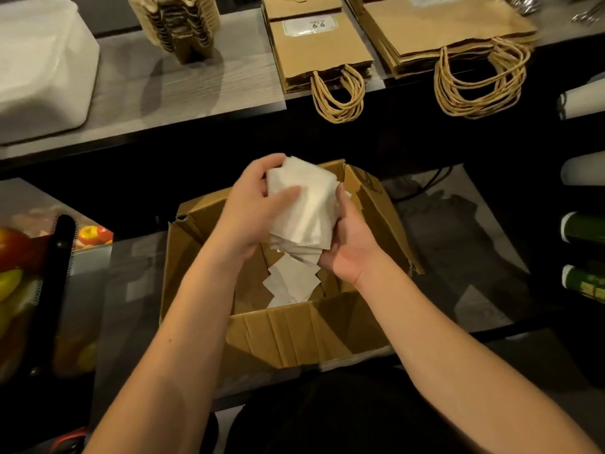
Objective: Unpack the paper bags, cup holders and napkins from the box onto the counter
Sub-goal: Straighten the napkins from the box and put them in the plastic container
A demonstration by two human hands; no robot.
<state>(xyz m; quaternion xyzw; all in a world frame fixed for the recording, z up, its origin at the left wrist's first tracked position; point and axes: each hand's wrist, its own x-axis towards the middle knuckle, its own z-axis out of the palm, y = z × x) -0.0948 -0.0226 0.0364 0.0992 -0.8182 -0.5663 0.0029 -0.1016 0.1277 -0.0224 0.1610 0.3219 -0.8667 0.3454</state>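
Left hand (pixel 250 209): fingers curled over the top and left side of a stack of napkins (pixel 302 208), thumb laid across its face; gripping. Forearm bare, reaching up from the lower left over the box.

Right hand (pixel 352 249): palm up, cupped under the lower right edge of the same stack, fingers wrapped round its far side; gripping. Forearm bare, coming in from the lower right.

Stack of napkins: white, thick, slightly fanned at the lower edge, tilted, held between both hands above the open box.

Box (pixel 294 332): brown cardboard, flaps open, standing on a lower surface just below the hands.

Loose napkins (pixel 288 285): a few white sheets lying askew on the floor of the box.

Counter (pixel 196 93): pale wood grain, beyond the box.

Cup holders (pixel 178 26): a nested stack of brown pulp trays, upright on the counter, far left of centre.

Paper bags, smaller stack (pixel 320 50): brown, flat, twisted handles hanging over the counter edge.

Paper bags, larger stack (pixel 448 27): same kind, just right of the smaller stack, handles likewise overhanging.

White container (pixel 42 67): on the counter at far left.
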